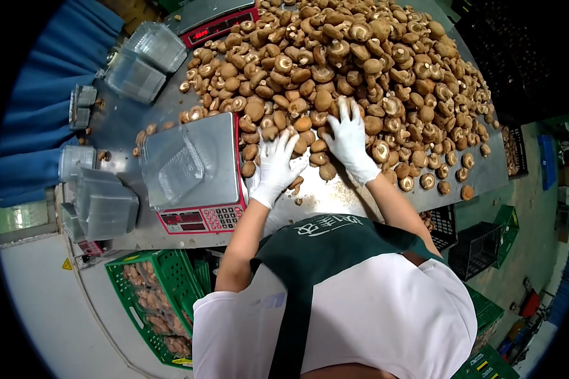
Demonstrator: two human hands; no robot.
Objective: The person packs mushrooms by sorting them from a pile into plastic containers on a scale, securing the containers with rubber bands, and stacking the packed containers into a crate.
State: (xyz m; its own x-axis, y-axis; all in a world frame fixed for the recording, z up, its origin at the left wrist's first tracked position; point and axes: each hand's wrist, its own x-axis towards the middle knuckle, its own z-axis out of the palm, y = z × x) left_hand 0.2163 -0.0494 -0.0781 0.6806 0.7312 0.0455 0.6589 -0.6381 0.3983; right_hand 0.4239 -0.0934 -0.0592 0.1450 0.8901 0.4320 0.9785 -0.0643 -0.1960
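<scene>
Brown mushrooms [325, 63] lie heaped over the metal table [487, 170]. Both my hands wear white gloves and rest at the near edge of the heap. My left hand [275, 165] has its fingers apart against some mushrooms, just right of the red scale [205, 218]. An empty clear plastic tray [180, 169] sits on that scale's plate. My right hand [351, 140] reaches farther into the heap, fingers spread among the mushrooms, with nothing visibly gripped. A strip of bare, shiny tabletop shows between the hands.
Stacked clear trays [136, 66] stand at the far left, and more trays [104, 205] at the near left. A second scale [218, 24] is at the back. Below the table are a green crate [152, 256] of packed mushrooms and a black crate [477, 249].
</scene>
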